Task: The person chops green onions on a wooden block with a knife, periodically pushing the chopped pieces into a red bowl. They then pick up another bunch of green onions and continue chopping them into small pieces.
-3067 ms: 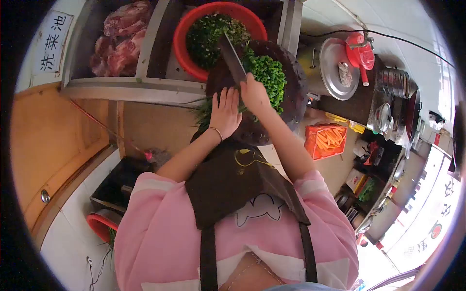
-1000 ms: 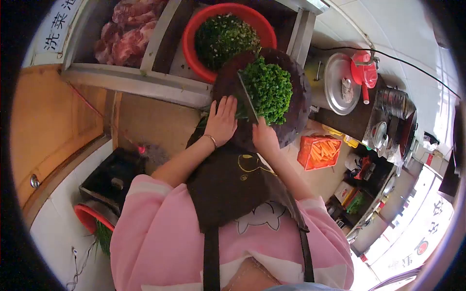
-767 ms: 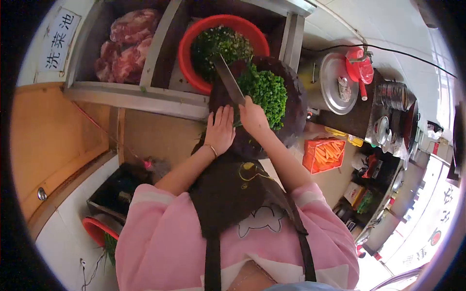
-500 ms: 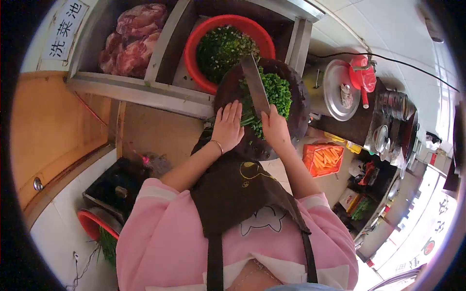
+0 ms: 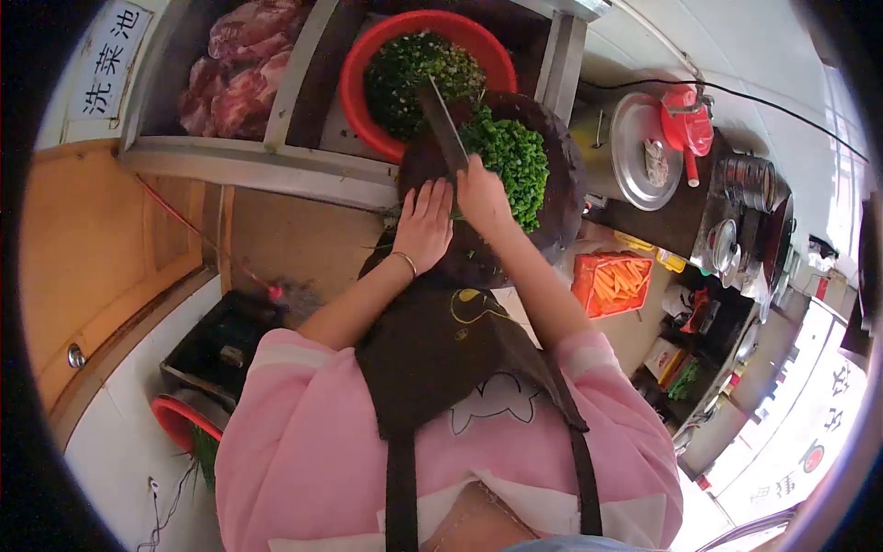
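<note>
A round dark chopping board [image 5: 563,175] carries a heap of chopped scallions [image 5: 513,164]. My right hand [image 5: 484,197] is closed around the handle of a cleaver [image 5: 445,131], whose blade slants up and left toward the red basin. Beside it, my left hand [image 5: 426,226] lies on the board's near left part, fingers close together, pressing down scallion stalks mostly hidden beneath it. Thin green ends peek out on both sides of that hand. More chopped greens [image 5: 414,78] fill the red basin [image 5: 351,92] behind the board.
Raw meat [image 5: 235,83] lies in the left compartment of the metal sink [image 5: 303,175]. To the right are a large pot with a metal lid [image 5: 635,170] and a red scoop [image 5: 688,129]. An orange basket [image 5: 581,285] of carrot sticks stands lower right.
The cleaver and my right hand have shifted left, off the chopped heap and closer to my left hand. The stalks at my left hand's right side show less. The view has shifted slightly.
</note>
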{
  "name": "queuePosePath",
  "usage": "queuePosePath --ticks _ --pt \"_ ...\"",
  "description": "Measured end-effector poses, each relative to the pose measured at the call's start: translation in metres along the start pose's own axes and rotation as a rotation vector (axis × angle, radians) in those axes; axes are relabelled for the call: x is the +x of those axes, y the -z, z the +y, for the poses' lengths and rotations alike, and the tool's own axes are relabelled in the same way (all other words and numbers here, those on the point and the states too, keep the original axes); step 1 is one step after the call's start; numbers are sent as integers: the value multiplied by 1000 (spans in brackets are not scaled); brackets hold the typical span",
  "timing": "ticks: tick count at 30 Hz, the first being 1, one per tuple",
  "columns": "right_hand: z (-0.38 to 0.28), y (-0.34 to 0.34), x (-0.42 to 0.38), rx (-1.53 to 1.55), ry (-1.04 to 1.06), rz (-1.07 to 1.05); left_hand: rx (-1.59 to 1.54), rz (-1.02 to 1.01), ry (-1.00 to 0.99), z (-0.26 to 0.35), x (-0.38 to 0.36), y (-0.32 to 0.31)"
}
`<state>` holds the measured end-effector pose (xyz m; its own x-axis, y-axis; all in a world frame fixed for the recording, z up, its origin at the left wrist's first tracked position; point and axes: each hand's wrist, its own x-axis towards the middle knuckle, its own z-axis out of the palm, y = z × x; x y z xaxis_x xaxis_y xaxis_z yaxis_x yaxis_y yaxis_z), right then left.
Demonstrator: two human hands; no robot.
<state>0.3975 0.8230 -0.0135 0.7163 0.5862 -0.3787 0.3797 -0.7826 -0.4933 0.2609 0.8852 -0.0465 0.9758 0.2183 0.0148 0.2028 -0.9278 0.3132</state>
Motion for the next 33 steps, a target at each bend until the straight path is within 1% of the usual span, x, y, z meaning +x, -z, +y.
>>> queuePosePath --ticks 2,5,6,8,9,10,11,14,15,17,19,21,23,24,25,27,29,31,33 --pt "-2 5 10 36 95 61 1 5 2 -2 -3 4" --pt "-4 21 -15 53 43 71 -60 3 36 -5 -6 17" --pt "2 25 -30 68 62 90 -89 -6 34 -8 -9 17" --pt "11 32 -66 70 28 13 -128 -22 49 -12 -17 14" --pt "19 28 -83 64 32 0 -102 -21 21 -14 -20 10" --pt "32 20 -98 16 -14 -61 -74 -19 -9 -16 -20 6" --pt "40 14 -105 -32 -63 -119 -78 -19 -1 -17 -20 3" --pt "42 1 -108 -90 -67 -161 -42 -2 11 -15 -19 -2" --pt "38 -4 -101 -91 -64 -171 -19 6 9 -15 -19 -3" --pt "23 -17 -73 -72 -18 -88 4 8 3 -16 -19 -5" --pt "-5 -12 -43 -49 -48 -60 50 -24 18 -13 -18 -6" --pt "-21 -3 -18 -8 17 -16 20 -10 17 -10 -20 -5" --pt "-16 -3 0 12 43 18 1 15 17 -12 -20 1" --pt "-13 0 7 23 68 41 -5 -24 19 -11 -20 6" --pt "-12 6 3 22 77 43 -14 -65 26 -12 -20 9" --pt "-5 20 -24 118 101 48 -62 -53 34 -16 -22 12" --pt "-4 34 -59 190 65 -1 -126 -54 42 -19 -29 7" --pt "16 26 -93 124 41 -40 -137 -50 -17 -27 -35 -4" --pt "32 11 -106 64 21 -78 -100 -49 -27 -28 -36 -6"
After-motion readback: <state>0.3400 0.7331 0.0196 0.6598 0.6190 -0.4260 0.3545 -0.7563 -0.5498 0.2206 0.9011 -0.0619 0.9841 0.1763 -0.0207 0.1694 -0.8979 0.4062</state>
